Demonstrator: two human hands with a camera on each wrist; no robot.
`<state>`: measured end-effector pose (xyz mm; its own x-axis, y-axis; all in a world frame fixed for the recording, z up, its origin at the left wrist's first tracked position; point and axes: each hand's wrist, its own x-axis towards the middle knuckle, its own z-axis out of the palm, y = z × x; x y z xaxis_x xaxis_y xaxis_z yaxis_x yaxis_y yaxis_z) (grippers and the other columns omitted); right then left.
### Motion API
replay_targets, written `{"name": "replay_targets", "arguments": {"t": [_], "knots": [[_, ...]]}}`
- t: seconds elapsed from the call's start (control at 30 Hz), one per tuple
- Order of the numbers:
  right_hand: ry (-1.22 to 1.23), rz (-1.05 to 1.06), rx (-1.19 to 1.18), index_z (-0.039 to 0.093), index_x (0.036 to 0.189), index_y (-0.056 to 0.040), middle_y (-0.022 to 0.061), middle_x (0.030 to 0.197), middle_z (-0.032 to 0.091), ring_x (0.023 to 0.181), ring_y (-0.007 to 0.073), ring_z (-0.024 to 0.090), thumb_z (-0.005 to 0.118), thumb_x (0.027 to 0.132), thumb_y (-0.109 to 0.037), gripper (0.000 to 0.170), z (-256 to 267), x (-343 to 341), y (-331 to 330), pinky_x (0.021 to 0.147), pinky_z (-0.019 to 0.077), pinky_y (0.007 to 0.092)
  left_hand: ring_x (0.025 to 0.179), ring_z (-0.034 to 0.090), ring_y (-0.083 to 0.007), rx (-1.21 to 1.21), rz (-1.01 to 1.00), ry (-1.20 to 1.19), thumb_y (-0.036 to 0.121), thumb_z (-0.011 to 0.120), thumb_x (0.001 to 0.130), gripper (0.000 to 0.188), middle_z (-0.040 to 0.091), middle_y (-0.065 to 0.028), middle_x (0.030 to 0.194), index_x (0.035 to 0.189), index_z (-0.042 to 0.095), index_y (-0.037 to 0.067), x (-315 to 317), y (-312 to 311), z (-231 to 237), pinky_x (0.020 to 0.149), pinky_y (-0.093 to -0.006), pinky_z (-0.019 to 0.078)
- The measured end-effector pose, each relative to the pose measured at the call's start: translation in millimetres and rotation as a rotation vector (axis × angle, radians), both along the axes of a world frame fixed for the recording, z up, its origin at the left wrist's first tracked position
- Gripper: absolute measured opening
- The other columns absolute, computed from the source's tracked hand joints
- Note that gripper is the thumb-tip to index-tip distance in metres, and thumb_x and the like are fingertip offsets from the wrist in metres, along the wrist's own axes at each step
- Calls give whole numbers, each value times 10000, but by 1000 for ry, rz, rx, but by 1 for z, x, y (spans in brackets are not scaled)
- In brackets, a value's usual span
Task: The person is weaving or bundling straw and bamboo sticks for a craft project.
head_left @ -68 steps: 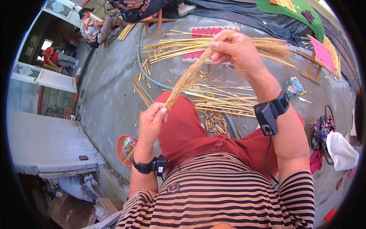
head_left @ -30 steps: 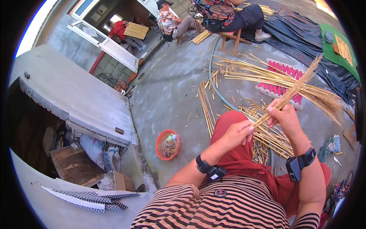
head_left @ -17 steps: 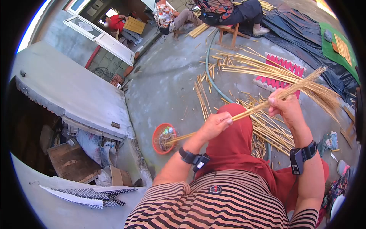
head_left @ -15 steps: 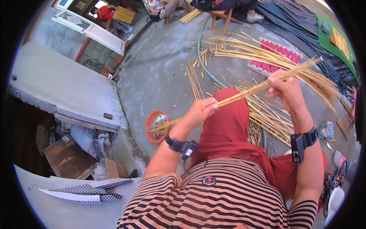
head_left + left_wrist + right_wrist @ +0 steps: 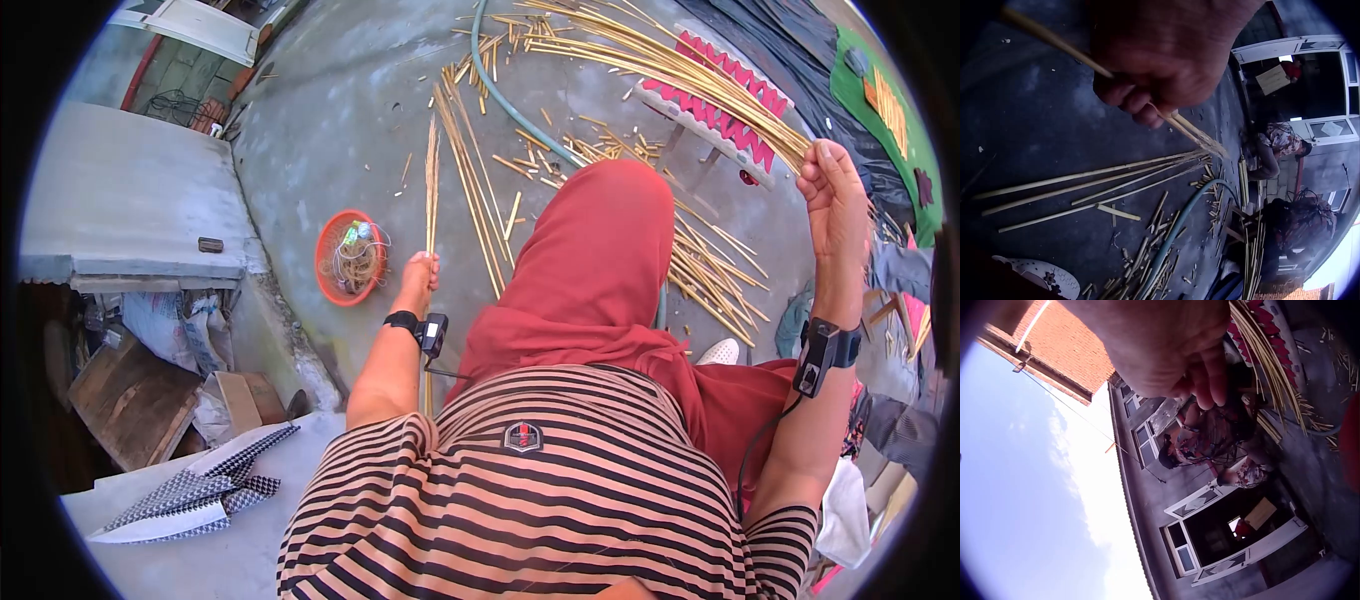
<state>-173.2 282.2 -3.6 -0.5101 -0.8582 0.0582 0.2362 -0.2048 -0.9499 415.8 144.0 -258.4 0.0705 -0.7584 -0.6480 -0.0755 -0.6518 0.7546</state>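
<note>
My left hand [image 5: 418,278] grips a few thin stalks [image 5: 431,185], their feathery heads pointing forward. In the left wrist view, the fingers of that hand [image 5: 1163,56] curl round the stalks [image 5: 1054,42], with the heads beyond the fist. My right hand [image 5: 835,200] is raised at the right, at the far end of the long stalk bundle [image 5: 640,52], covering part of it. In the right wrist view, the right hand [image 5: 1166,347] has loosely bent fingers with nothing visible in them; the bundle [image 5: 1266,350] passes beside it.
The bundle lies across a bench with a pink zigzag cover [image 5: 760,165]. An orange basket [image 5: 322,262] of string stands at the left. Loose stalks [image 5: 710,275], cut pieces and a hose [image 5: 500,92] lie on the concrete floor. Seated people [image 5: 1279,139] are farther off.
My right hand has let go of the held stalks and moved right to the bundle. My left hand has moved left and down, turning its stalks from slanting to nearly straight ahead.
</note>
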Motion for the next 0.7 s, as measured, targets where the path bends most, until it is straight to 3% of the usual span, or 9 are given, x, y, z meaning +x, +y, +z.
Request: {"name": "replay_targets", "arguments": {"t": [0.1,0.27,0.47,0.67,0.7], "knots": [[96,35,85,576,949,-40,17,803,586,636,49,569,520,922,-149,125,-5,18,4,570,506,189,475,402,-94,72,40,37,134,416,920,101,478,3,644,945,508,101,-16,-14,-45,411,-246,335],[206,60,280,562,907,-56,9,785,577,592,52,560,520,917,-145,98,-14,41,1,526,473,182,541,479,-126,22,45,70,0,413,877,213,504,-16,700,1026,539,86,-42,-59,-81,442,-270,409],[198,75,425,554,879,-52,14,727,571,545,60,550,543,897,-137,88,-28,61,-12,492,458,182,545,500,-131,27,147,-8,-14,403,879,203,505,-29,679,973,568,56,-63,-121,-99,441,-250,427],[190,104,509,552,865,-48,22,712,574,534,69,552,548,887,-111,67,-39,71,-34,487,462,186,482,473,-151,20,201,80,-89,369,848,250,474,-51,656,977,544,33,-76,-206,-114,400,-276,437],[155,103,513,553,865,-45,26,707,575,534,73,556,549,887,-112,71,-42,71,-38,486,464,189,577,578,-249,-40,212,28,-27,472,846,198,570,-121,739,1026,547,7,-68,-226,-142,495,-337,508]]}}
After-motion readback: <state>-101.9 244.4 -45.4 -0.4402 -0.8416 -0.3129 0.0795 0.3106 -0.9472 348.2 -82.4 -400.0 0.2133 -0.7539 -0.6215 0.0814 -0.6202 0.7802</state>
